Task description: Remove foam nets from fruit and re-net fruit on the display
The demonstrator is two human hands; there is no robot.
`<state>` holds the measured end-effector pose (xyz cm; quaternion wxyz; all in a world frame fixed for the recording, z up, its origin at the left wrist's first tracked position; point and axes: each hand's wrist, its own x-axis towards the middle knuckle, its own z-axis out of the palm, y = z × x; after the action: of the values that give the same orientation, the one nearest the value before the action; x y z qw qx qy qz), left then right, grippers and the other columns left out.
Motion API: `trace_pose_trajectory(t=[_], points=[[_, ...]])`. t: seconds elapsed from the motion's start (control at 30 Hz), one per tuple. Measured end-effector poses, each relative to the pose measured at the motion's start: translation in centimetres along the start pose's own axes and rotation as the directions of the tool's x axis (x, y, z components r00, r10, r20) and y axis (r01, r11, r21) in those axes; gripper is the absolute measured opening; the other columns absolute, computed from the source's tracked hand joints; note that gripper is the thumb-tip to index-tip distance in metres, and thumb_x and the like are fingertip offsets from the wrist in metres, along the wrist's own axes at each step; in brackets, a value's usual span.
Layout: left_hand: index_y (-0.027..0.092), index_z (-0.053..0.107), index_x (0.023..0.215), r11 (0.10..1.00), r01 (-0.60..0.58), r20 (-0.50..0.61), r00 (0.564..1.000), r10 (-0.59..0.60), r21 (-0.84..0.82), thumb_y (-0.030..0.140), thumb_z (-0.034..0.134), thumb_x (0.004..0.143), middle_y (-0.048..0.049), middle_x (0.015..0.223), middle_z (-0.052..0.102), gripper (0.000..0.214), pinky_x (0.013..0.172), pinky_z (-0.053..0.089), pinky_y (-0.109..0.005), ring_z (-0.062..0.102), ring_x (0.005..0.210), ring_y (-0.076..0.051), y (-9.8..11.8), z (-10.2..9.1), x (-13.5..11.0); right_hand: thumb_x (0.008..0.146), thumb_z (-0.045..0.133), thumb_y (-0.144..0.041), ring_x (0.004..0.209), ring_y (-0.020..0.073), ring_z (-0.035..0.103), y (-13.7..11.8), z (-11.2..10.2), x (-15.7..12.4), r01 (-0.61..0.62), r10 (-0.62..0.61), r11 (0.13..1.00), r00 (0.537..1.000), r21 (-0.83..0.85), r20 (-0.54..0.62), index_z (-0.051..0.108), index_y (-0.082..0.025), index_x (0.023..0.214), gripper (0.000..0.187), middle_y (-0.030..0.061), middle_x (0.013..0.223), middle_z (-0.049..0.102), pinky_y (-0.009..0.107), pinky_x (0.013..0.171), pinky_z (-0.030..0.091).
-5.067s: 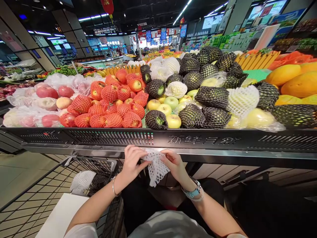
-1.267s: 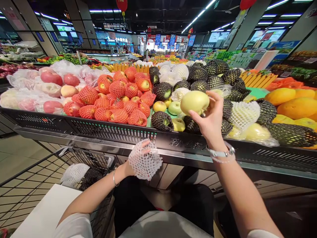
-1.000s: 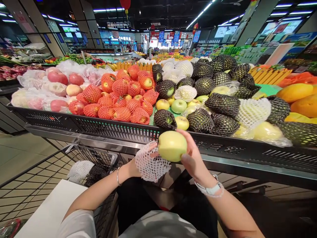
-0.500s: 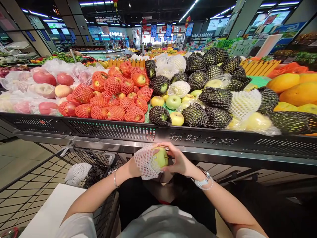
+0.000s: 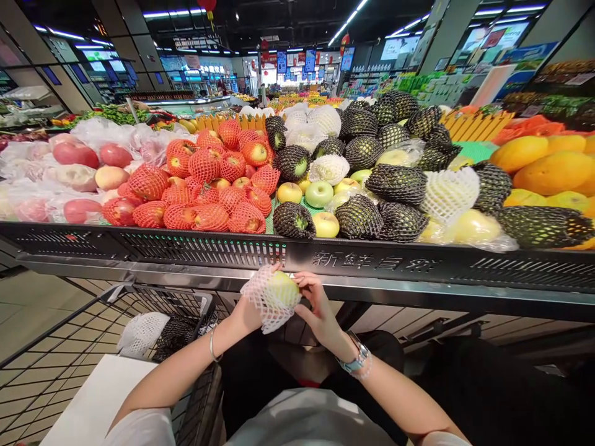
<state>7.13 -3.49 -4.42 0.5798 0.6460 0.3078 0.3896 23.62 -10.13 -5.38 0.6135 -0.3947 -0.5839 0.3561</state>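
Note:
A yellow-green apple is held in front of the display's edge. My left hand grips it from the left, its fingers mostly hidden under a white foam net. The net lies over that hand and across much of the apple. At the apple's right side, my right hand has its fingertips and thumb bent in, pinching at the net's edge. The exact fingertip contact is too small to make out.
Ahead, a black-edged fruit display bears red-netted apples, black-netted fruit and yellow mangoes. A shopping cart at my left carries white-netted and black-netted items and a white board.
The foam net now covers more of the apple. My right hand has shifted from around the apple to its right edge, and both hands sit slightly further left in view.

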Motion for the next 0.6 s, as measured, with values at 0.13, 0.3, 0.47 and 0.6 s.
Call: trace_pose_trajectory(t=[0.13,0.3,0.47,0.6], points=[[0.026,0.055,0.123,0.992,-0.102,-0.064,0.992,0.107,0.074,0.015,0.084,0.052,-0.0069,0.123,0.061,0.078,0.103,0.046,-0.046,0.06,0.11,-0.028,0.8,-0.1,0.0,0.078,0.071,-0.039,0.099,0.0219,0.053,-0.3,-0.5,0.0,0.044,-0.045,0.984,0.999,-0.171,-0.003,0.051,-0.025,0.096,0.03,0.0058,0.102,0.052,0.038,0.089,0.046],[0.026,0.058,0.117,0.988,-0.125,-0.098,0.986,0.134,0.09,0.017,0.085,0.051,-0.0057,0.114,0.064,0.072,0.098,0.048,-0.047,0.061,0.105,-0.028,0.7,-0.3,-0.2,0.08,0.07,-0.041,0.091,0.0223,0.056,-1.1,-1.2,0.2,0.029,-0.005,0.965,0.996,-0.261,0.095,0.06,-0.023,0.087,0.021,0.0064,0.095,0.058,0.038,0.082,0.047],[0.023,0.059,0.117,0.975,-0.152,-0.099,0.981,0.169,0.161,0.017,0.086,0.049,-0.0079,0.116,0.063,0.074,0.101,0.045,-0.046,0.061,0.106,-0.028,1.4,-0.4,-0.3,0.083,0.066,-0.039,0.086,0.0209,0.057,-0.8,-2.7,0.8,0.12,-0.088,0.974,0.982,-0.192,0.168,0.062,-0.023,0.082,0.016,0.005,0.085,0.062,0.036,0.081,0.046],[0.021,0.06,0.118,0.999,-0.052,-0.063,0.997,0.052,0.006,0.019,0.087,0.047,-0.0092,0.12,0.062,0.075,0.106,0.041,-0.046,0.059,0.112,-0.029,1.1,-0.7,-0.4,0.086,0.062,-0.04,0.088,0.0185,0.058,-0.2,-3.9,0.8,0.108,-0.086,0.992,0.961,-0.07,0.262,0.06,-0.022,0.086,0.018,0.0052,0.089,0.06,0.031,0.079,0.046]])
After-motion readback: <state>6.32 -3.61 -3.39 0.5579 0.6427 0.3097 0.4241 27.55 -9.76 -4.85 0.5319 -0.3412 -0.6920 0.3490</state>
